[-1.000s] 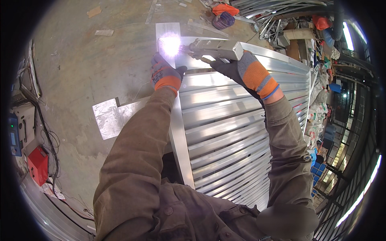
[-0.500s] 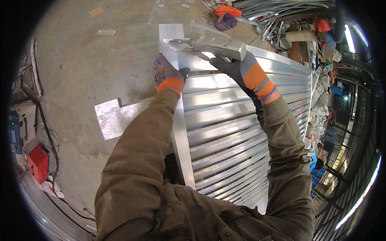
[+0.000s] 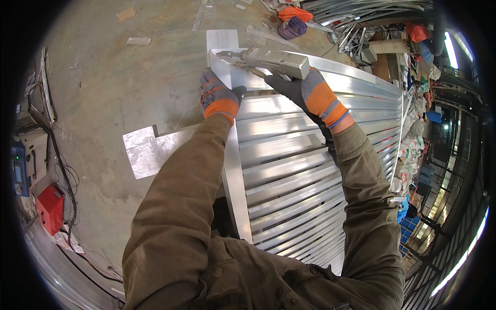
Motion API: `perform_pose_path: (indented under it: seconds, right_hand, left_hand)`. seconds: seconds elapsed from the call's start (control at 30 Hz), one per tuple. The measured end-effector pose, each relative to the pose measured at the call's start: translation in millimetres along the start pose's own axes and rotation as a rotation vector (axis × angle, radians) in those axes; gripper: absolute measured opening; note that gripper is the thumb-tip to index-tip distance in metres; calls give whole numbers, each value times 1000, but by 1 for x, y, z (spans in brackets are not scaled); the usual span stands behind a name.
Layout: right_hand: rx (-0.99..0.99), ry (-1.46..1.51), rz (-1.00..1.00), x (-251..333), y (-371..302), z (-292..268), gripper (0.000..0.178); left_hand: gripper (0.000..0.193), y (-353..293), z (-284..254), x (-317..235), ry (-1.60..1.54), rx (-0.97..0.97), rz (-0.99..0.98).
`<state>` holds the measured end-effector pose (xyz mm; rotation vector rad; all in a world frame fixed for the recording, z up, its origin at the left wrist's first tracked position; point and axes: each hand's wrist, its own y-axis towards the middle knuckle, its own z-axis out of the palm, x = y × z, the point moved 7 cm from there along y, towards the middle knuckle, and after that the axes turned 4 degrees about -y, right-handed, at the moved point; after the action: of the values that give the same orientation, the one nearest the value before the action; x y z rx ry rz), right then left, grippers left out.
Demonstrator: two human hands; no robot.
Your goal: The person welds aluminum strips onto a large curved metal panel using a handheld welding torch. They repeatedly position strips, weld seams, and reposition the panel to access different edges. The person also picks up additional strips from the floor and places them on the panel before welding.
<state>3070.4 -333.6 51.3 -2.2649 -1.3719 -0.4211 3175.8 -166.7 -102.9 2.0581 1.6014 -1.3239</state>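
Note:
My right hand (image 3: 315, 93), in a grey and orange glove, is wrapped round the black handle of a silver welding gun (image 3: 281, 62). The gun's narrow nozzle points left at the far corner of a slatted aluminium frame (image 3: 233, 191). A brass-coloured tube runs beside the nozzle. My left hand (image 3: 219, 95), gloved alike, grips the frame's end just below that corner, fingers on the outer side and thumb inward. A black hose (image 3: 330, 142) hangs from the gun along my right forearm. Whether the nozzle tip touches the metal I cannot tell.
Flat metal sheets (image 3: 142, 155) stick out under the frame on the left. A red box (image 3: 50, 209) and cables (image 3: 64, 165) lie farther left on the concrete floor. Metal strips (image 3: 361, 10), an orange bag (image 3: 293, 14) and clutter fill the far right.
The welding gun and my right hand have shifted slightly left. My left hand keeps its hold on the frame's end, and the whole view has moved a little.

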Motion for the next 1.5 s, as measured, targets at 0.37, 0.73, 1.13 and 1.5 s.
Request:
perform_pose_path:
  seconds: [0.37,0.73,1.13,1.5]
  right_hand:
    - [29,-67,-12,1,0,-2,51]
    - [55,-17,30,1,-2,-4,46]
    - [80,-118,21,1,-2,-12,42]
    - [125,-101,18,5,-6,-17,40]
  left_hand:
    - [101,2,3,0,19,17,37]
    - [100,1,-1,-3,17,52,-65]
    - [92,0,-3,-7,35,37,-25]
    - [91,-2,-6,-9,44,50,-49]
